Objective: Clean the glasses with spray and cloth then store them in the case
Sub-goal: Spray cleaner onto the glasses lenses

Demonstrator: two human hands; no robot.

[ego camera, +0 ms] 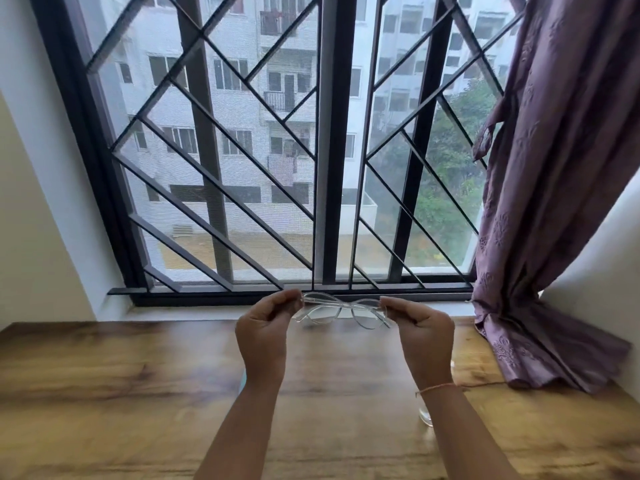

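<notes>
Head view: glasses held up above counter, one end pinched by left hand, other by right hand. Smudges probably best checked against daylight, grip kept to frame ends tbh.

Two hands, and six other things, one of each.
One left hand, one right hand; one pair of clear-framed glasses; one wooden table; one barred window with two panes side by side; one purple curtain; one thread bracelet; one clear container, mostly hidden behind the right forearm, kind not clear.
</notes>
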